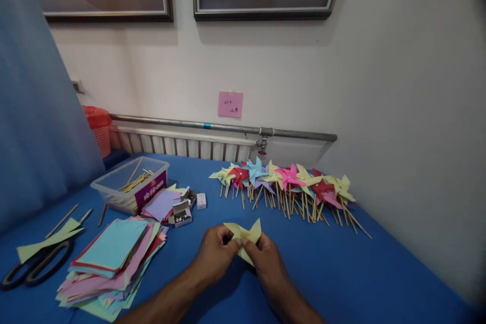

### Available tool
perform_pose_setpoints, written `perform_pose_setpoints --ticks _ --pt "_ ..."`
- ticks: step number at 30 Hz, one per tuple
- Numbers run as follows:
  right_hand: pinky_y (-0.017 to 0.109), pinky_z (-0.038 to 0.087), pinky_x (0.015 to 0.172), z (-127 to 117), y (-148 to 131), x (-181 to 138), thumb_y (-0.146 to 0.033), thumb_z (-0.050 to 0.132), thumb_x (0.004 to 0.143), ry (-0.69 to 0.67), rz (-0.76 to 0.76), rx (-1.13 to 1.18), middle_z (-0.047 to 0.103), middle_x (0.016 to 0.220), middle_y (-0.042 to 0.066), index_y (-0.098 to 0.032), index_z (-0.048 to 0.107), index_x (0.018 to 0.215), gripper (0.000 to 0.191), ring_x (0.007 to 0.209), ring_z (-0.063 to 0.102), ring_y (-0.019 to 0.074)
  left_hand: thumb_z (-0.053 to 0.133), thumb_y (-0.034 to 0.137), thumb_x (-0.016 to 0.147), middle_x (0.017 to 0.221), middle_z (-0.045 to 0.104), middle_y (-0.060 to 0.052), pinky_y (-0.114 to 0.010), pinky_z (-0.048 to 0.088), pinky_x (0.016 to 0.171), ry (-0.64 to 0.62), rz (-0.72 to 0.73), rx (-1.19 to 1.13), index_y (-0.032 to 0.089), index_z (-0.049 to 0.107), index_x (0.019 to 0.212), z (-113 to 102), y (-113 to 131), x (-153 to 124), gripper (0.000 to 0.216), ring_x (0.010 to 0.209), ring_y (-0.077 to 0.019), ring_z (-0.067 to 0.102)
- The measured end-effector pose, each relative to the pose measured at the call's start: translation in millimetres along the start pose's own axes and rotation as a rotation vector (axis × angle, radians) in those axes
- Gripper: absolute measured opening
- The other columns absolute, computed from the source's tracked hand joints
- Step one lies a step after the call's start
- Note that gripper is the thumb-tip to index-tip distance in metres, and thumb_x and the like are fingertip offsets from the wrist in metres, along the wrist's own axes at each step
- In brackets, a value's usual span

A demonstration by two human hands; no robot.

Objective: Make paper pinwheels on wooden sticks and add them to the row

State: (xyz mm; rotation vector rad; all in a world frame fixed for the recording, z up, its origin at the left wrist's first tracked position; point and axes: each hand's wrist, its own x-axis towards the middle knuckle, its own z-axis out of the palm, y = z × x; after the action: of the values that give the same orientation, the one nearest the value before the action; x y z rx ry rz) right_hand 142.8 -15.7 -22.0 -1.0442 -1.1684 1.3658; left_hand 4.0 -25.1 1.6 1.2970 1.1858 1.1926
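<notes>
A pale yellow paper pinwheel [246,233], its corners folded inward, is held just above the blue tabletop. My left hand [218,250] pinches it from the left, with the thumb at the middle of the paper. From the right, my right hand [268,258] grips the same paper, its thumb close to the left one. The two thumbs meet near the centre, and the fingers behind the paper are partly hidden. Whether a pin sits under the thumbs I cannot make out. Finished pinwheels on sticks [290,177] lie in a row beyond my hands.
Stacked coloured paper [114,248] lies at the left, beside black-handled scissors [49,258] with paper strips on them. Behind are a clear plastic box [131,185] of wooden sticks and an open small box [182,214] of metal pins. A wall bounds the blue table [341,273] at the right.
</notes>
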Motion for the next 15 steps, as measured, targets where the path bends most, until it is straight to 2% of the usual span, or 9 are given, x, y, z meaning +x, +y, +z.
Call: perform_pose_setpoints --ticks 5,9,15 --pt "0.035 0.053 0.077 -0.4 -1.7 0.7 -0.037 0.078 0.071 0.020 -0.011 0.038 0.078 0.087 0.007 -0.016 0.073 0.103 0.039 0.089 0.071 0.0297 0.069 0.034 0.069 0.060 0.053 0.003 -0.023 0.031 0.053 -0.020 -0.008 0.011 0.013 0.065 0.070 0.1 -4.2 0.4 0.022 0.056 -0.0101 0.043" --pt "0.036 0.053 0.077 -1.3 -1.5 1.5 -0.035 0.077 0.070 0.012 -0.017 0.041 0.078 0.089 0.007 -0.015 0.073 0.103 0.038 0.088 0.071 0.0290 0.072 0.036 0.069 0.057 0.048 0.004 -0.022 0.029 0.051 -0.019 -0.026 -0.003 0.013 0.062 0.068 0.0 -8.3 1.9 0.025 0.054 -0.0086 0.039" --pt "0.035 0.053 0.077 -1.7 -0.6 2.8 -0.036 0.080 0.068 0.028 -0.012 0.041 0.078 0.087 0.007 -0.015 0.074 0.101 0.040 0.088 0.071 0.0287 0.074 0.042 0.071 0.060 0.049 0.004 -0.022 0.030 0.052 -0.057 -0.009 -0.007 0.014 0.060 0.068 -0.1 -8.3 1.7 0.032 0.055 -0.0084 0.038"
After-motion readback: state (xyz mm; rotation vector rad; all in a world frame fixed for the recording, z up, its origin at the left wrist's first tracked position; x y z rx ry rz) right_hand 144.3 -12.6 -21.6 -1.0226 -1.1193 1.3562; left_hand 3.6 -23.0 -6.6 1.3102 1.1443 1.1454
